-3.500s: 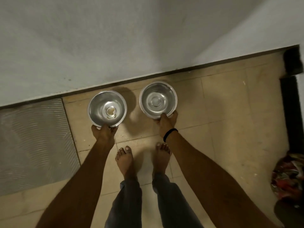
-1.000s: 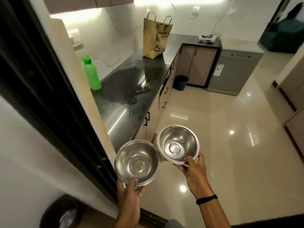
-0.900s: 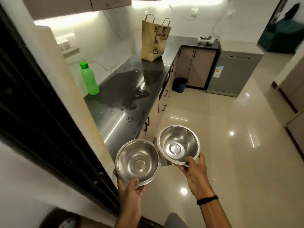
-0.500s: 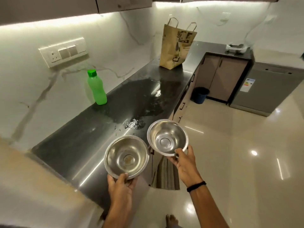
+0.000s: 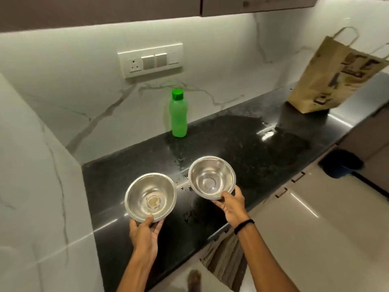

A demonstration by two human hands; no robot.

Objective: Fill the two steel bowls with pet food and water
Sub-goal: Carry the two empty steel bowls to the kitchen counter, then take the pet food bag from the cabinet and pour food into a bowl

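I hold two steel bowls over the black countertop. My left hand grips the near rim of the left steel bowl, which has a few brownish crumbs at its bottom. My right hand grips the near rim of the right steel bowl, which looks bare inside. A green bottle with a green cap stands upright at the back of the counter against the marble wall, beyond both bowls. A brown paper bag with handles stands at the far right of the counter.
A marble side wall closes the counter's left end. A switch panel sits on the backsplash, with cabinets above. Water drops and wet patches lie on the counter around the bowls. A striped towel hangs below the counter edge. A dark bin stands on the glossy floor.
I lifted both bowls from the floor and carried them into the kitchen. Over the last half second I have turned toward the counter, and the bowls now hang over its surface.
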